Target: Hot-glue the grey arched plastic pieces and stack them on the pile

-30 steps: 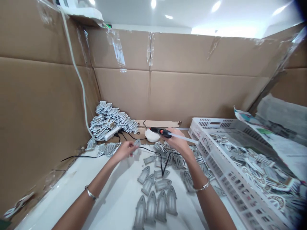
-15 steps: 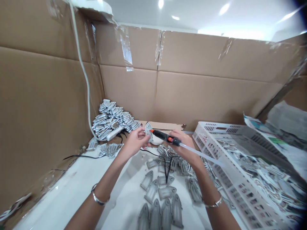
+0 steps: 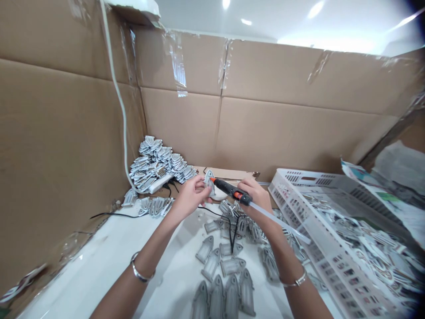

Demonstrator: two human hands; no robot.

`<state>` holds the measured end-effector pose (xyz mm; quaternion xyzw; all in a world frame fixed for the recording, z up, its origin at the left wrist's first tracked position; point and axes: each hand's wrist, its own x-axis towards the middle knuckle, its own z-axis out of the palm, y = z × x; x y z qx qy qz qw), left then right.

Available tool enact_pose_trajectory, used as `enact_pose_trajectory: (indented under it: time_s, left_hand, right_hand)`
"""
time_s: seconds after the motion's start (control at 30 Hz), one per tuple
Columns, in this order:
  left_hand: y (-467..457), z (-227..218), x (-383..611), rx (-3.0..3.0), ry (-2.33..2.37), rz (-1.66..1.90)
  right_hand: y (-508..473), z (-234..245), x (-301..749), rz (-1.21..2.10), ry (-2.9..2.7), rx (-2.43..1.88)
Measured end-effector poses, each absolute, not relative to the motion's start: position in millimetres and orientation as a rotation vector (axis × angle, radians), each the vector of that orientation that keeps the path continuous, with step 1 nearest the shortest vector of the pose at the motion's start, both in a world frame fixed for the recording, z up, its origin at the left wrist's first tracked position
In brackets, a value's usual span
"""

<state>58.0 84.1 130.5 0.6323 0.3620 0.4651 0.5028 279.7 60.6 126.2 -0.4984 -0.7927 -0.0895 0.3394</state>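
My left hand (image 3: 192,196) pinches a small pale boat-shaped piece (image 3: 209,180), held upright above the table. In my right hand (image 3: 257,195) is a black hot glue gun (image 3: 234,191), its orange tip at the face of that piece; whether it touches I cannot tell. A long translucent glue stick (image 3: 280,222) sticks out of the gun's rear. Below the hands, several grey boat-shaped pieces (image 3: 232,266) lie flat on the white table (image 3: 133,248). More of them are heaped near my right wrist, partly hidden by the arm.
A white plastic crate (image 3: 288,199) full of similar parts stands at the right. Stacked pieces (image 3: 156,164) fill the back left corner beside a white power strip (image 3: 161,182). A black cable (image 3: 230,230) crosses the table. Cardboard walls (image 3: 259,124) enclose the back and left.
The whole view has shifted slightly to the right. Both hands keep their hold, and the glue gun's tip stays at the upper part of the piece.
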Motion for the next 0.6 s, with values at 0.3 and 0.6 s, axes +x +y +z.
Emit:
enact_pose_trajectory:
  time_s: [0.3,0.6]
  left_hand:
    - [87,127,58,1.51,0.933,1.138]
    - [89,128,57,1.421,0.902,1.143]
  right_hand:
    - [66,119,276,-0.249,-2.006,-1.276]
    - [88,107,303,0.012,-1.858,-1.761]
